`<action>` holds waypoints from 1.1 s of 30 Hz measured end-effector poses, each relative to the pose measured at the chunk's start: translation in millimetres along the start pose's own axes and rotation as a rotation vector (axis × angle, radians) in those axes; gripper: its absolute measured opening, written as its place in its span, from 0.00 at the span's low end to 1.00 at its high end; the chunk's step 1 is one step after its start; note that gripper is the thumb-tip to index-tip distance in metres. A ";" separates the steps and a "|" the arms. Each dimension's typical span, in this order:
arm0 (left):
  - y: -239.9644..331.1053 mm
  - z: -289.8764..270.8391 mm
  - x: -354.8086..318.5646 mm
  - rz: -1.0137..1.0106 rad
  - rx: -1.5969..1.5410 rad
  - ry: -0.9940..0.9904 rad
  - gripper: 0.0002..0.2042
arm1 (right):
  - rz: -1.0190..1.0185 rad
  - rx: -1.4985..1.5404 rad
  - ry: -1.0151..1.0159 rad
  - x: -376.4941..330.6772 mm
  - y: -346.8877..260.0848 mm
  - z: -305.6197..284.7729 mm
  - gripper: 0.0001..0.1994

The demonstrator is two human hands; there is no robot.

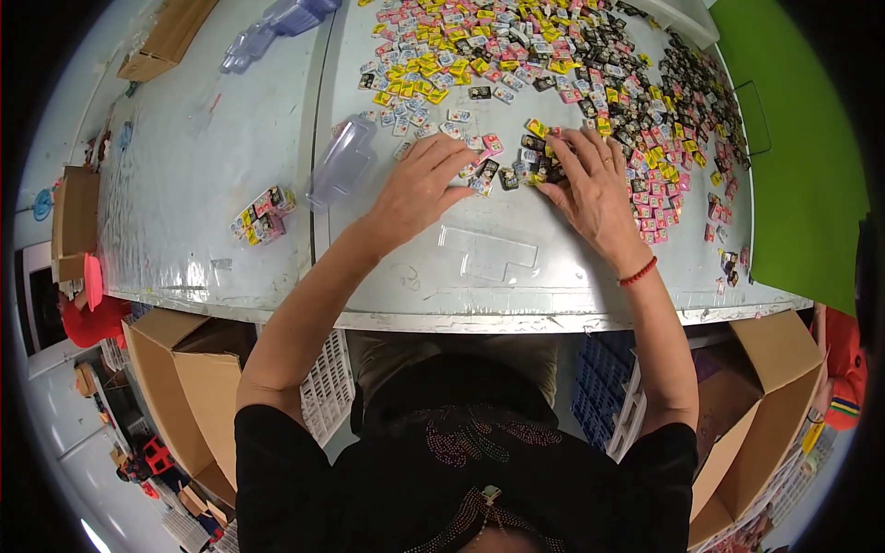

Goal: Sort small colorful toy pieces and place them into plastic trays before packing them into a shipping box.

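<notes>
My left hand [419, 189] lies palm down on the grey table [221, 157], fingertips on a few small square packets [486, 171]. My right hand [590, 184] is also flat, fingers spread over a small cluster of packets [535, 147] just beside the left. A red bracelet [638, 272] circles my right wrist. Whether either hand grips a packet is hidden under the fingers. A large spread of yellow, pink, black and pale-blue packets [516, 55] covers the table beyond and to the right. A flat clear plastic tray [489, 253] lies near the table edge between my forearms.
A clear plastic box [341, 161] lies left of my left hand, with a filled stack of packets [263, 214] farther left. More clear trays [277, 23] and a cardboard box [166, 37] sit at the far left. Open cartons [184, 387] stand below the table; a green panel [802, 157] is right.
</notes>
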State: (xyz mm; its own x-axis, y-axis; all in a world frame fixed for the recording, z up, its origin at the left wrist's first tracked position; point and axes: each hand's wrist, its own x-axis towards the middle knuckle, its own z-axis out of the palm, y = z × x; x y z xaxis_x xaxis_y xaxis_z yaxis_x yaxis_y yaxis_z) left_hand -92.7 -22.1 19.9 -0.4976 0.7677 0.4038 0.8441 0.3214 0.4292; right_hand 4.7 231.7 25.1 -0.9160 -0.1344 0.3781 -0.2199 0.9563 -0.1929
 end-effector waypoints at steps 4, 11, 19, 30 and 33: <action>0.3 -3.5 0.3 -0.040 0.011 -0.044 0.20 | -0.062 0.161 0.040 0.8 -20.3 3.5 0.20; -8.2 -4.4 3.2 0.008 0.029 -0.021 0.16 | -0.155 0.082 0.034 5.7 -31.2 20.1 0.15; 7.3 -3.9 -5.3 0.023 0.056 -0.026 0.14 | -0.138 0.076 0.005 -1.5 -36.4 14.6 0.14; 0.5 -4.8 -8.2 0.072 -0.128 -0.183 0.11 | -0.205 0.028 -0.029 -7.1 -33.4 7.6 0.10; 1.9 -6.4 -1.9 0.079 -0.148 -0.261 0.13 | -0.229 0.034 -0.032 -1.9 -29.9 7.0 0.09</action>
State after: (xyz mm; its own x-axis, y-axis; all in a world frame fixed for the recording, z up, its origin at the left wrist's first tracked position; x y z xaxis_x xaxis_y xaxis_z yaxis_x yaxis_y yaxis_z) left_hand -91.4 -26.5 25.1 -0.3473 0.9096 0.2282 0.8304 0.1852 0.5255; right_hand 10.8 201.6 23.8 -0.8511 -0.3553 0.3865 -0.4337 0.8906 -0.1365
